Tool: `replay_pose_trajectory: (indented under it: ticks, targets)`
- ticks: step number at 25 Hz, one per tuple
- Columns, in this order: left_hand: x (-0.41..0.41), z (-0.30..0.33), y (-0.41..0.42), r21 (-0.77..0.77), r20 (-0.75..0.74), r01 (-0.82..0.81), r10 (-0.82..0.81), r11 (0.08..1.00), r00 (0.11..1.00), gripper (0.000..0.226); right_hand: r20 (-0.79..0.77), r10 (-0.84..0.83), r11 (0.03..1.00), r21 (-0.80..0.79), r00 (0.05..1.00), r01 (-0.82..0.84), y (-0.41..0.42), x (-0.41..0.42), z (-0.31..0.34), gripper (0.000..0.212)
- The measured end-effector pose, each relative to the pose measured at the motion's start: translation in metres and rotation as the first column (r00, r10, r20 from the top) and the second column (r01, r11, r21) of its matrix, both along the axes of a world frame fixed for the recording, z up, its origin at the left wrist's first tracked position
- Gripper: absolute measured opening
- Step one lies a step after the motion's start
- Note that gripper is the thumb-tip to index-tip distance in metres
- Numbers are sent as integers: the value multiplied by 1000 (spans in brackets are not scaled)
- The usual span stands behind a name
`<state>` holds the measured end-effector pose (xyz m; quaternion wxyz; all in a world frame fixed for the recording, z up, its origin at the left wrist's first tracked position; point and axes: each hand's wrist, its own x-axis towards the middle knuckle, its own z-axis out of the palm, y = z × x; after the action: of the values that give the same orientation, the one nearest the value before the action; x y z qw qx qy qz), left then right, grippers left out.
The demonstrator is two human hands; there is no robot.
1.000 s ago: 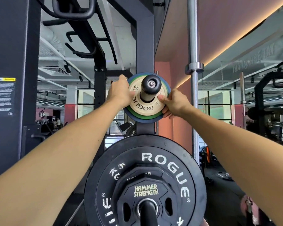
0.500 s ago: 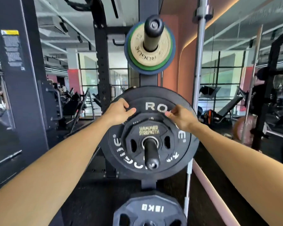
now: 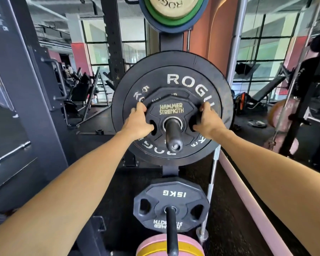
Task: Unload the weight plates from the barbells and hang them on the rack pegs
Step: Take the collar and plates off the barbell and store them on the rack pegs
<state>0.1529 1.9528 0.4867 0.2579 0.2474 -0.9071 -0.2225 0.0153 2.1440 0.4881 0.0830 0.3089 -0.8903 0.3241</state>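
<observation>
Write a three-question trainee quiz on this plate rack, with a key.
1. True or false: both hands grip the Hammer Strength plate on the middle peg.
2. Which plate sits directly behind it? A) pink B) Rogue C) 15KG
3. Fill in: the 15KG plate hangs on the peg ____ the hands.

Key: 1 true, left hand and right hand; 2 B, the Rogue plate; 3 below.

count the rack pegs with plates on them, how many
4, stacked down the rack: top peg with the tan, green and blue plates; middle peg with the Hammer Strength plate both hands hold; 15KG plate's peg; pink and yellow plates lowest. More may be hidden.
</observation>
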Motion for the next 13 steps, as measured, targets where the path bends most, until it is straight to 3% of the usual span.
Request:
replay_pose_trajectory:
  ticks: [7,13]
  targets:
    - [-14,-7,16,-54,-42,-155,153,986,987,44,-158,-107,987,104,982,124,-23,2,2,50]
    - [3,5,28,-34,50,-147,148,989,988,57,-56,-117,977,175,992,126,-5,17,11,52]
